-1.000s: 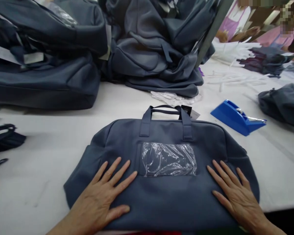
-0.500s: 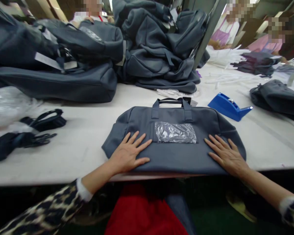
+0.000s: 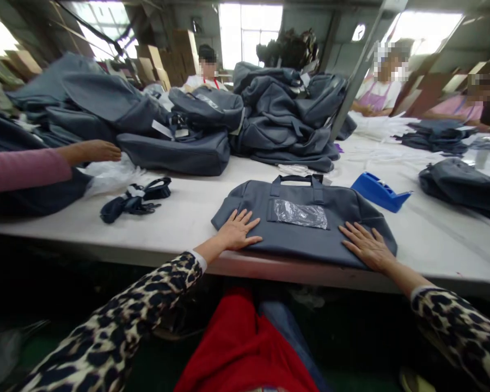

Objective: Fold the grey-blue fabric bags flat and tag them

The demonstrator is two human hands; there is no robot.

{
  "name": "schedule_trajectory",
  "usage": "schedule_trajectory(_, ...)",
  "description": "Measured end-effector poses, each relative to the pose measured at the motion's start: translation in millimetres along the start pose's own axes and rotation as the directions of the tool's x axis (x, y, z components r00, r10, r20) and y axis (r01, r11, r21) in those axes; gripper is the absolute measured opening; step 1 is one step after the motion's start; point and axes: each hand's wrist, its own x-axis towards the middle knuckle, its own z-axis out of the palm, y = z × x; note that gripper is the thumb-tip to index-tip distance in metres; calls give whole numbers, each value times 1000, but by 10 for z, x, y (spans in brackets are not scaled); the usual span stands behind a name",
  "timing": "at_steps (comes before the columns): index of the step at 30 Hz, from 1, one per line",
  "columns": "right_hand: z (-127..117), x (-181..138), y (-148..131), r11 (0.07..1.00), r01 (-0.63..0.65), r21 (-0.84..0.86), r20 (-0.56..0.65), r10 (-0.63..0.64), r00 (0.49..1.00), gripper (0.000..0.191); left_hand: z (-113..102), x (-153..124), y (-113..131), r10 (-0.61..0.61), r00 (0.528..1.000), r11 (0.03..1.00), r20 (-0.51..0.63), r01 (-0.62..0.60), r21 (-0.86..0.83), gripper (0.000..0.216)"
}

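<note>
Tabletop (image 3: 188, 218): L hand (image 3: 237, 231), R hand (image 3: 365, 247) flat on bag (image 3: 302, 242)

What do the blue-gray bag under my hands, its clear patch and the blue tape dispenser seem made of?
The bag looks like matte fabric, perhaps synthetic: soft, no shine. The patch seems thin clear plastic film, crinkled and glinting. The tape dispenser looks like hard moulded plastic, smooth and evenly blue.

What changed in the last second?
Only the view pulled back and lifted, bringing a co-worker's hand into sight at the left. Left hand and right hand stay flat and open on the grey bag, gripping nothing; blue tape dispenser unmoved.
</note>
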Motion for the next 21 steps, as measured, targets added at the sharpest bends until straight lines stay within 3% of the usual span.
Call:
schedule_trajectory(3, -26, -13, -44, 1000, 6, 6, 4, -6, 1000, 61, -201, 191, 233, -32, 999, 999, 21, 32, 30, 64)
schedule_trajectory(6, -10, -35, -52, 1000, 4, 15, -5, -3, 1000, 61, -300, 527, 576, 48, 992, 998, -118, -53, -42, 49)
schedule_trajectory(9, -47, -28, 27, 998, 8, 62, 31, -10, 999, 61, -172, 873, 824, 164, 966, 968, -201, -197, -155, 63)
schedule_trajectory(12, -304, 176, 111, 986, 26, 167, 118, -46, 992, 62, 98, 1060, 887, 167, 979, 953, -114, -190, -236, 70)
schedule_trajectory(14, -609, 510, 76, 972, 73, 224, 60, -88, 994, 57, 244, 1080, 865, 156, 981, 942, -112, -182, -284, 69)
schedule_trajectory(17, -1074, 1303, -160, 952, 215, 217, -167, -181, 969, 47, 312, 1036, 825, 142, 979, 921, -146, -185, -342, 69)
schedule_trajectory(19, -1245, 1914, -379, 968, 196, 157, -170, -169, 971, 43, 283, 1002, 812, 129, 979, 908, -157, -180, -379, 68)
schedule_trajectory(21, -1252, 2476, -574, 979, 162, 126, -137, -144, 980, 41, 245, 977, 803, 122, 979, 893, -164, -181, -413, 68)
